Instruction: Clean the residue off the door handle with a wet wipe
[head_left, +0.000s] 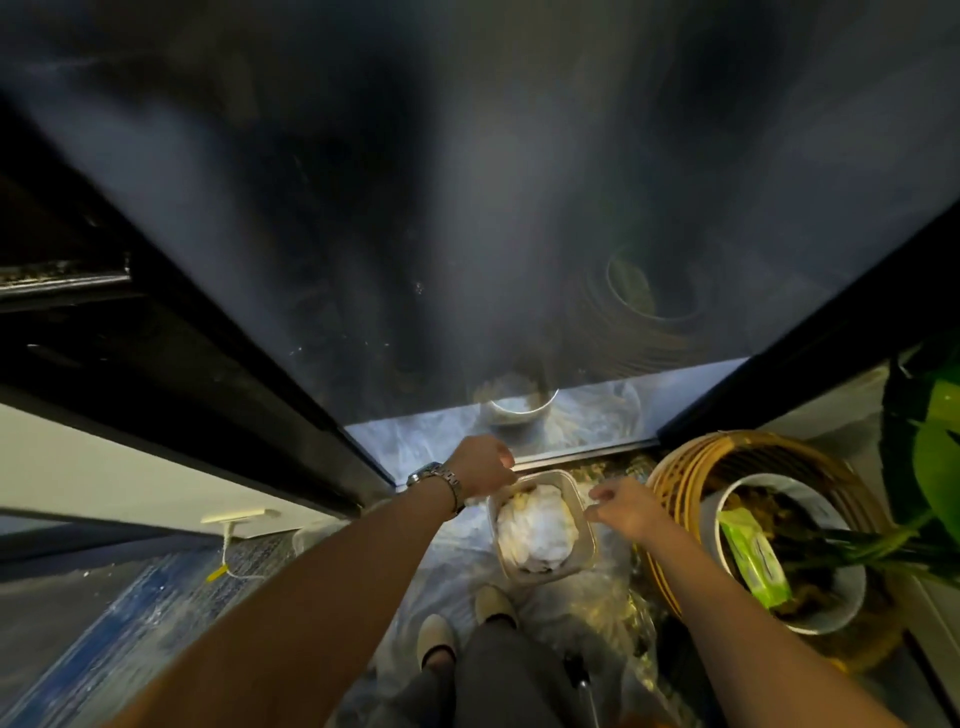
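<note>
A clear plastic container (586, 558) sits on the plastic-covered floor in front of my feet, filled with crumpled white wipes (537, 530). My left hand (480, 467), a metal watch on its wrist, curls its fingers over the container's far left corner. Opposite it, my right hand (623, 506) pinches the right rim with thumb and fingertips. A green pack of wet wipes (756, 556) lies in the white plant pot (841, 597) to the right. The tall dark glass door (467, 208) rises straight ahead. No door handle is in view.
A woven basket (675, 478) holds the white pot and a green plant (935, 467) at the right. A dark door frame (182, 374) runs along the left. A white cable with a yellow tag (218, 571) lies on the blue floor. My shoes (457, 623) stand just behind the container.
</note>
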